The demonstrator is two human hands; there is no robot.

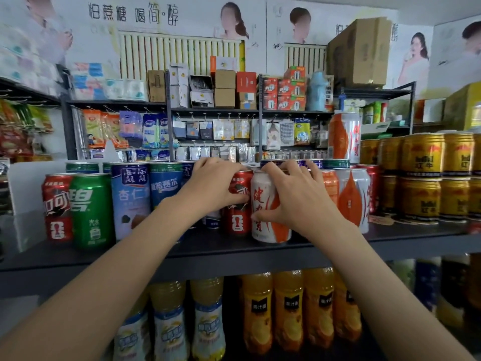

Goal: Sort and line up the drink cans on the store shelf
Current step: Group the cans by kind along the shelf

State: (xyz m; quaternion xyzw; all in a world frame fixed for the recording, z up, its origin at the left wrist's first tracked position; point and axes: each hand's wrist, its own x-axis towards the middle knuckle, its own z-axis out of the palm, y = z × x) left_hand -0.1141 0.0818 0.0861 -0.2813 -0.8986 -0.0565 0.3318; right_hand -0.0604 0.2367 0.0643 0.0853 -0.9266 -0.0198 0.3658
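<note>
Drink cans stand in rows on a dark shelf (182, 252). My right hand (296, 194) grips a white-and-orange can (265, 212) at the shelf's front, fingers over its top and thumb on its side. My left hand (213, 186) holds a red cola can (238, 217) right beside it on the left, thumb on its face. Further left stand a blue can (165, 186), a light-blue almond-drink can (130, 201), a green can (91, 209) and another red cola can (56, 204). More white-and-orange cans (351, 196) stand to the right.
Gold cans (421, 175) are stacked two high at the right, with one tall white-and-orange can (345, 138) on top of the row behind. Juice bottles (289, 311) fill the shelf below. Racks of packets and boxes stand behind.
</note>
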